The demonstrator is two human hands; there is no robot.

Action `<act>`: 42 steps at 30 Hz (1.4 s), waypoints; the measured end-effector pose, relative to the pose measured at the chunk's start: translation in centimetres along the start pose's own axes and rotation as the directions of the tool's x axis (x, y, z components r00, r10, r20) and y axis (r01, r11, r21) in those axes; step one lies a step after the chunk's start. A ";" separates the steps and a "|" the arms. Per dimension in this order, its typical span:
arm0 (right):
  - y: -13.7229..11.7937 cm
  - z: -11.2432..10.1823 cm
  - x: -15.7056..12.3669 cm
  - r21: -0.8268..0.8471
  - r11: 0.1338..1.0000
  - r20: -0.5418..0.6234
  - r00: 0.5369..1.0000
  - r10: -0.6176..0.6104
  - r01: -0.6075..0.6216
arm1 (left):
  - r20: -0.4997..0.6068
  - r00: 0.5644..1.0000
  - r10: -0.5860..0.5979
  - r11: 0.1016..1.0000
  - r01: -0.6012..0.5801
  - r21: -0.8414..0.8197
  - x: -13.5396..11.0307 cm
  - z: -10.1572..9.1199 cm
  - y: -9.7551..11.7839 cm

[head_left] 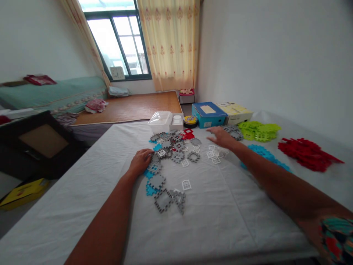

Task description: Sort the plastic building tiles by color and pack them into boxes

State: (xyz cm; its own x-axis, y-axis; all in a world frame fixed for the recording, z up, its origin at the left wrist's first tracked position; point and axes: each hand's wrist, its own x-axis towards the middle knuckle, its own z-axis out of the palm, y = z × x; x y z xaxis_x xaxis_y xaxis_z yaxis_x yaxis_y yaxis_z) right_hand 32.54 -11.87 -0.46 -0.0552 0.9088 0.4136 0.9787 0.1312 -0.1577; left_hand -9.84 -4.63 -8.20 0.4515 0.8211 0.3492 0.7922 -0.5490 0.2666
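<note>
Resting left hand (141,160) palm down on grey tiles (168,147) scattered at the middle of the table (220,213), reaching straight in from the near edge, curling fingers over a tile, grip impossible to confirm. Stretching toward the far right corner, holding right hand (222,137) flat, spreading fingers open, hovering just above white window pieces (215,156), gripping nothing.

Left hand (141,161) and right hand (222,137) are bare; the right arm's sleeve (338,239) is teal-and-red patterned.
</note>
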 end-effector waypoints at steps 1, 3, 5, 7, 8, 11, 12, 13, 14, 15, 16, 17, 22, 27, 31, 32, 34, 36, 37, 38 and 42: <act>-2.0 0.5 -0.7 0.077 0.991 0.079 0.990 -0.115 0.109 | 0.000 1.000 0.000 1.000 0.000 -0.001 0.0 0.0 0.0; -5.8 1.5 -2.4 0.383 0.833 0.242 0.826 -0.508 0.400 | -0.001 1.000 0.005 1.000 -0.005 -0.003 0.0 -0.1 0.2; -8.6 2.2 -4.1 0.498 0.688 0.227 0.687 -0.690 0.527 | 0.001 1.000 0.007 1.000 -0.007 -0.003 -0.1 -0.2 0.3; -9.8 2.6 -5.0 0.413 0.734 0.192 0.736 -0.649 0.540 | 0.003 1.000 0.001 1.000 -0.001 -0.004 -0.1 -0.2 0.4; -9.8 2.8 -5.2 0.336 0.796 0.179 0.795 -0.579 0.504 | 0.004 1.000 -0.003 1.000 0.003 -0.006 -0.1 -0.3 0.5; -8.5 3.3 -4.9 0.143 0.927 0.175 0.913 -0.368 0.347 | 0.005 1.000 -0.008 1.000 0.008 -0.007 -0.1 -0.3 0.5; -7.9 3.5 -4.7 0.110 0.943 0.186 0.926 -0.329 0.313 | 0.005 1.000 -0.007 1.000 0.007 -0.007 0.0 -0.3 0.4; -7.5 3.7 -4.5 0.093 0.951 0.200 0.930 -0.307 0.294 | 0.005 1.000 -0.004 1.000 0.004 -0.007 0.0 -0.2 0.4; -7.1 3.8 -4.4 0.091 0.954 0.215 0.930 -0.299 0.286 | 0.004 1.000 -0.001 1.000 0.001 -0.007 0.0 -0.2 0.3; -6.8 4.0 -4.4 0.096 0.954 0.227 0.926 -0.300 0.285 | 0.002 1.000 0.002 1.000 -0.002 -0.008 0.0 -0.2 0.2; -6.7 4.1 -4.5 0.104 0.952 0.233 0.924 -0.304 0.287 | 0.001 1.000 0.005 1.000 -0.005 -0.009 0.0 -0.1 0.2; -6.7 4.2 -4.7 0.109 0.951 0.233 0.923 -0.308 0.289 | -0.001 1.000 0.008 1.000 -0.008 -0.010 0.0 -0.1 0.1; -7.0 4.2 -5.2 0.185 0.941 0.205 0.926 -0.318 0.282 | 0.001 1.000 0.013 1.000 -0.013 -0.016 0.0 0.0 0.1; -2.5 2.8 -2.4 0.144 0.974 0.040 0.982 -0.184 0.176 | 0.003 1.000 0.000 1.000 0.000 -0.013 0.0 -0.1 0.1; 5.0 1.5 0.6 -0.060 0.993 -0.082 0.992 0.095 -0.100 | 0.004 1.000 0.000 1.000 0.000 -0.017 0.0 -0.1 0.2; 6.8 1.2 1.1 -0.091 0.984 -0.083 0.986 0.147 -0.155 | 0.002 1.000 -0.003 1.000 0.003 -0.018 0.0 -0.1 0.2; 9.2 0.8 1.7 -0.111 0.969 -0.071 0.974 0.214 -0.220 | -0.005 1.000 -0.008 1.000 0.008 -0.022 0.0 -0.1 0.3; 9.9 0.5 2.0 -0.088 0.970 -0.057 0.973 0.223 -0.228 | -0.012 1.000 -0.008 1.000 0.008 -0.027 -0.1 0.0 0.3; 9.4 0.6 2.1 -0.067 0.976 -0.053 0.978 0.204 -0.207 | -0.016 1.000 -0.006 1.000 0.006 -0.030 -0.1 0.0 0.3; 8.4 0.7 2.2 -0.041 0.984 -0.049 0.984 0.169 -0.171 | -0.017 1.000 -0.004 1.000 0.003 -0.031 -0.1 0.0 0.3; 0.1 2.8 1.6 0.099 0.987 0.006 0.992 -0.128 0.126 | -0.004 1.000 -0.007 1.000 0.007 -0.021 0.0 -0.1 0.3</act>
State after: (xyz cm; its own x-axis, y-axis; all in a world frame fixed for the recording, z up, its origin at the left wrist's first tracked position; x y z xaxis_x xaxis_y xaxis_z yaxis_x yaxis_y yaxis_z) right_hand 32.04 -9.27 -2.28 -0.1808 0.8868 0.4252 0.9393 0.2838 -0.1926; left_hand -9.66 -4.78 -8.00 0.4439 0.8244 0.3512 0.7867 -0.5462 0.2878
